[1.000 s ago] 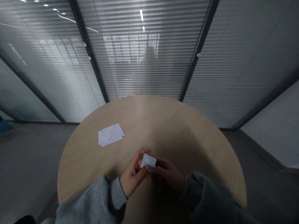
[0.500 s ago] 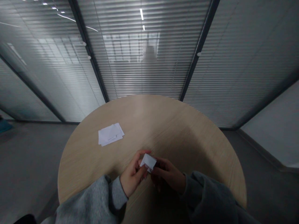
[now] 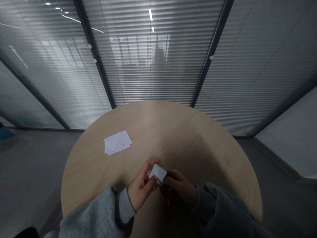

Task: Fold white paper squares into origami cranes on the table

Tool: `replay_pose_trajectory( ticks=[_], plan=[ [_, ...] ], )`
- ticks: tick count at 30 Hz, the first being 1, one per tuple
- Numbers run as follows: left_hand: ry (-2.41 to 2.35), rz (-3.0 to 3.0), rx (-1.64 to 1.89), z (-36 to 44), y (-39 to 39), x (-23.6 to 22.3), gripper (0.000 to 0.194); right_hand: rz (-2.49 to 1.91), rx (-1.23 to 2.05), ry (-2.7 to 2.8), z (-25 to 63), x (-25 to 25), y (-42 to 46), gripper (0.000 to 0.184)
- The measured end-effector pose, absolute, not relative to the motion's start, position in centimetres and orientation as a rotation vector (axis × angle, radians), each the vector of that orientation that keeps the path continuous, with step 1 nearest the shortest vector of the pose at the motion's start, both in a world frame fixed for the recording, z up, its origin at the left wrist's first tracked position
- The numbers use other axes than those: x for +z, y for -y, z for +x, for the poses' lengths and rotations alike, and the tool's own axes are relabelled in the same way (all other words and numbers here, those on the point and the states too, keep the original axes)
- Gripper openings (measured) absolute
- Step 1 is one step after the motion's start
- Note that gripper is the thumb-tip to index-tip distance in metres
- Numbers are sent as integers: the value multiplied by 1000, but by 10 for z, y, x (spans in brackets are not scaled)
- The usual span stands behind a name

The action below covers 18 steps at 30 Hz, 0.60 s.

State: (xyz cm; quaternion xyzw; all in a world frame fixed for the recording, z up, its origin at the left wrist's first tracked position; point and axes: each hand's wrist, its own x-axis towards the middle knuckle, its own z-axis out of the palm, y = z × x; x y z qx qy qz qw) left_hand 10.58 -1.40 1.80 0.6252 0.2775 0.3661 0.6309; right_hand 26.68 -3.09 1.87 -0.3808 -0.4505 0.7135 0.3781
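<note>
Everything here sits around the round table [image 3: 188, 138], which stands on the floor [image 3: 32, 165]. A stack of paper sheets [image 3: 118, 142] lies on the table's far left part, well apart from the edges. Over the table's near part, right of the stack and nearer the person, the left hand [image 3: 141, 186] and right hand [image 3: 179, 186] hold a folded piece of paper [image 3: 158, 173] between them. The left sleeve [image 3: 96, 211] and right sleeve [image 3: 223, 208] cross the table's near edge. Behind the table, just beyond its far edge, runs a glass partition with blinds [image 3: 153, 72], with its frame posts [image 3: 213, 56] to either side of the table's far edge.
</note>
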Motion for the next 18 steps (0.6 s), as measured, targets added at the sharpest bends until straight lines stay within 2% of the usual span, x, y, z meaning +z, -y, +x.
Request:
replay_pose_trajectory(
  ticks=[12,18],
  plan=[
    [-675,1421,802,106,15,18,47,-923,1811,1246,268,17,31,51],
    [-695,1398,813,106,15,18,50,-878,1829,1222,269,19,31,46]
  ],
)
